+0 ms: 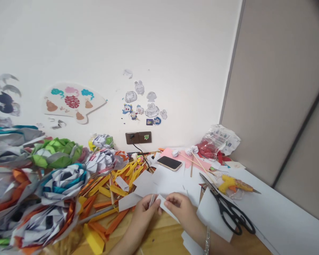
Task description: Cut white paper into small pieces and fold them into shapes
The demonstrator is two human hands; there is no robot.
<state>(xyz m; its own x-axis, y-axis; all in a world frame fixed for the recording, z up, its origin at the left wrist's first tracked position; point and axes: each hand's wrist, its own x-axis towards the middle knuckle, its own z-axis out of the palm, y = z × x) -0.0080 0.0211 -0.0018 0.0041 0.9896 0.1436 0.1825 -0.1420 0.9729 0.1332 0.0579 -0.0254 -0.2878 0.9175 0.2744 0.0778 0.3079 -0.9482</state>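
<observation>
Forearms (127, 235) nearest; left hand (144, 208) and right hand (183, 209) pinch paper (162, 201) between them, long axis slanting down-right below right thumb (right hand nearer its middle)

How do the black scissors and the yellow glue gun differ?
The scissors have black handles; the glue gun is mainly yellow. In the picture, the scissors look longer than the glue gun. The scissors' tips point up and left in the view, while the glue gun's nozzle points right. Both lie right of the person's right hand; neither is held.
</observation>
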